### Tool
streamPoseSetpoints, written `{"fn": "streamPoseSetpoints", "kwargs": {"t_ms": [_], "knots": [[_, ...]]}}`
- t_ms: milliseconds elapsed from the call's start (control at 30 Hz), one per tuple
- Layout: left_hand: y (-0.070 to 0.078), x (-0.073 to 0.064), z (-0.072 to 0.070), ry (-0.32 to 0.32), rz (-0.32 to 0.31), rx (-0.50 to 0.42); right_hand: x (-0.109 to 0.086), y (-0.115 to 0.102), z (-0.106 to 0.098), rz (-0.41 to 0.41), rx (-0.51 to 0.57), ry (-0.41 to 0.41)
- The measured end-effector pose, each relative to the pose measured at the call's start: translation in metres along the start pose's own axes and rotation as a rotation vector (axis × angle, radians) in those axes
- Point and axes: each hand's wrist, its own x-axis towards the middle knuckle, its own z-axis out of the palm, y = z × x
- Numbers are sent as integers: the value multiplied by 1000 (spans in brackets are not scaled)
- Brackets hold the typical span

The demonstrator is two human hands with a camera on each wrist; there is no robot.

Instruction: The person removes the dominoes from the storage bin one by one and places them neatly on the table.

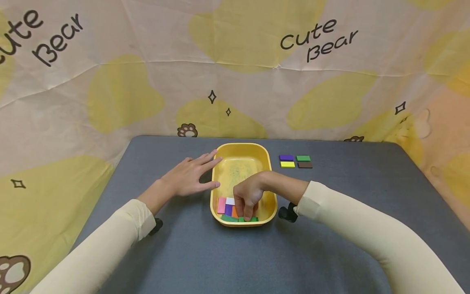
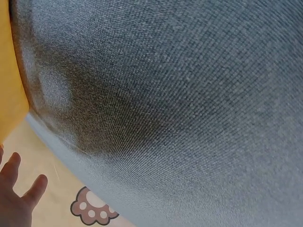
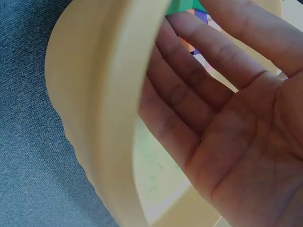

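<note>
A yellow tray [image 1: 240, 148] stands on the table. My left hand [image 1: 189, 175] lies at its left rim, fingers spread and fairly straight, the tips over the edge. Inside the tray, at its near end, my right hand [image 1: 251, 194] reaches down and pinches a green block [image 1: 254, 219] between thumb and fingers by the near wall. Another green block [image 1: 229, 218] lies beside it. Close by are a pink block [image 1: 221, 205], a white block [image 1: 230, 201], a purple block [image 1: 228, 210] and an orange block [image 1: 234, 211]. My right hand partly hides this group.
Right of the tray, on the grey table [image 1: 176, 253], lie a purple block [image 1: 286, 157], a yellow block [image 1: 287, 164], a green block [image 1: 303, 158] and a brown block [image 1: 305, 165]. A printed cloth [image 1: 154, 36] hangs behind the table.
</note>
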Motion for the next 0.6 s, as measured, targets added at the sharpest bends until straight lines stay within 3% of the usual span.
{"fn": "streamPoseSetpoints", "kwargs": {"t_ms": [600], "knots": [[-1,0,0,6,12,1,2,-2,3,13,11,-16]]}}
